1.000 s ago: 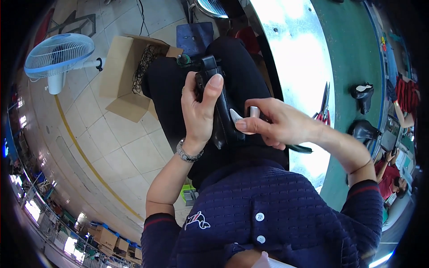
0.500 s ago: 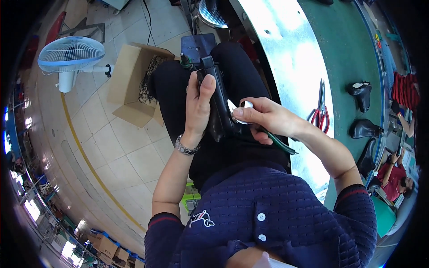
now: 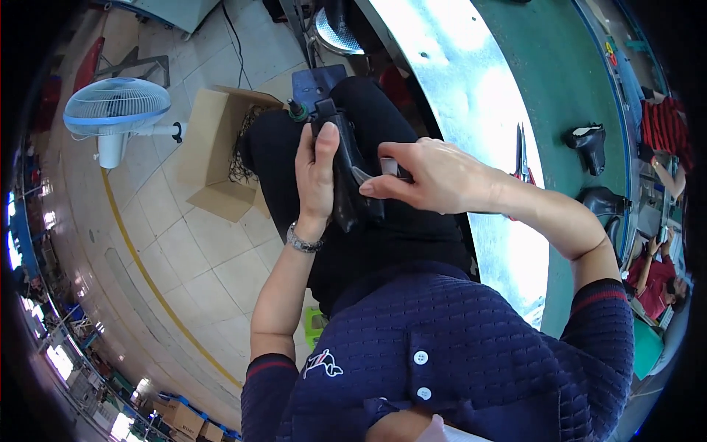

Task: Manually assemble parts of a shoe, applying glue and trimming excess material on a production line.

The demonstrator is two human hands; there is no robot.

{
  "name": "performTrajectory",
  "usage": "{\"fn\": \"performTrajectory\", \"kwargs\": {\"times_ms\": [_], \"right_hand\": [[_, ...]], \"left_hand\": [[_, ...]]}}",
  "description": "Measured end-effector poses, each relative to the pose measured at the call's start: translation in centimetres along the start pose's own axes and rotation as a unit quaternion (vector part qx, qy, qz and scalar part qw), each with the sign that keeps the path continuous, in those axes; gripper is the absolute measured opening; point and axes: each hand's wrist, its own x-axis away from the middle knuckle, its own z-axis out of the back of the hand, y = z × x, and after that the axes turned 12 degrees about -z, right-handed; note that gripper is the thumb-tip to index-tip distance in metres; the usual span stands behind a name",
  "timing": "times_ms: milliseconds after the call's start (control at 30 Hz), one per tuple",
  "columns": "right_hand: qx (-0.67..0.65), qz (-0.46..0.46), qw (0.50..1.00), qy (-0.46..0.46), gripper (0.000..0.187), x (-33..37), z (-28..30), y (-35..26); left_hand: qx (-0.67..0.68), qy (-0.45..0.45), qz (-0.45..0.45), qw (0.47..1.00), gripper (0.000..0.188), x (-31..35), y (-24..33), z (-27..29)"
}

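Over my lap, my left hand [image 3: 317,173] is wrapped round the left side of a dark leather piece, which looks like a black boot [image 3: 347,202]. Its thumb lies straight along the upper part. My right hand [image 3: 442,177] is closed on a silver metal tool [image 3: 361,175], whose pale end meets the boot's right side. The rest of that tool is hidden behind the fingers, so I cannot tell its exact kind.
Red-handled pliers [image 3: 522,151] lie on the shiny metal ledge [image 3: 479,81] at my right. Beyond it, several black boots [image 3: 588,147] stand on a green belt [image 3: 545,59]. At left are an open cardboard box [image 3: 221,151] and a fan [image 3: 116,107]. Other people sit at far right.
My right hand has turned palm down and the tool's green handle has gone out of sight. Its pale end has shifted left on the boot. My left hand keeps its hold.
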Motion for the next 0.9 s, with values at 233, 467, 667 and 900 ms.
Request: {"fn": "performTrajectory", "kwargs": {"times_ms": [233, 467, 667, 900], "right_hand": [[-0.162, -0.184, 0.965, 0.096, 0.039, 0.7, -1.6, 7.2], [0.191, -0.222, 0.903, 0.313, 0.045, 2.4, -3.3, 15.5], [-0.263, -0.155, 0.952, 0.020, 0.051, 2.1, -1.0, 10.5], [-0.109, -0.106, 0.980, -0.131, 0.046, -0.4, 1.1, 11.4]], "left_hand": [[-0.009, -0.038, 0.052, 0.998, 0.063, -2.1, -2.3, 1.0], [0.143, -0.089, 0.164, 0.972, 0.079, -1.5, -4.8, -0.4], [-0.178, -0.123, 0.055, 0.975, 0.098, -0.3, -6.1, -4.6], [-0.287, -0.069, -0.020, 0.955, 0.103, 2.3, -5.2, -5.5]]}}
